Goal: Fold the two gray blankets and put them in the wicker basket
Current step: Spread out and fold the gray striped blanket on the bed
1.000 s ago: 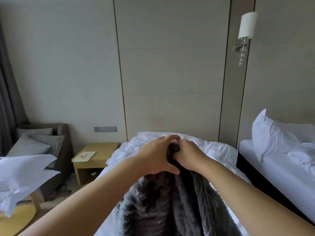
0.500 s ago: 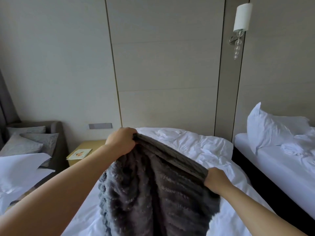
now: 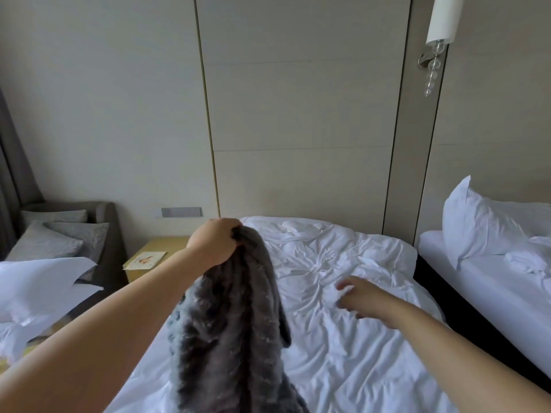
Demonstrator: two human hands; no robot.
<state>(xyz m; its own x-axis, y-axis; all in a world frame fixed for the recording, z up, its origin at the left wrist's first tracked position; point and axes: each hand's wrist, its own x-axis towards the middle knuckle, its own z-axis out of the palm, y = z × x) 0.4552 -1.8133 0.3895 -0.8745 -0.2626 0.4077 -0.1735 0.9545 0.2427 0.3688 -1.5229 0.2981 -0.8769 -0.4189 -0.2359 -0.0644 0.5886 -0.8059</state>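
The gray blanket (image 3: pixel 235 323) hangs from your left hand (image 3: pixel 214 245) in one gathered bundle, its furry folds falling straight down in front of you and running out of the bottom of the view. It hangs over the near left part of the white bed (image 3: pixel 343 338); whether its lower part touches the sheet you cannot tell from here. Your left hand has its fingers curled tight over the bunched top edge, raised above the bed's left side. Your right hand (image 3: pixel 360 296) holds nothing: its fingers are loosely spread and slightly blurred, hovering over the rumpled sheet to the right of the blanket and apart from it.

Just beyond your left hand stands a wooden nightstand (image 3: pixel 161 244) against the wall, with a printed card (image 3: pixel 146 260) lying on top. Left of that is a gray armchair (image 3: pixel 110 234) holding gray cushions (image 3: pixel 44 245), and white bedding (image 3: pixel 38 281) lies in a heap at the left edge of the view. A dark curtain (image 3: pixel 12 174) hangs at the far left. To your right, across a dark gap, is a second bed (image 3: pixel 492 293) with a white pillow (image 3: pixel 477 222) propped at its head. A wall lamp (image 3: pixel 441 25) is mounted high on the panelled wall between the two beds
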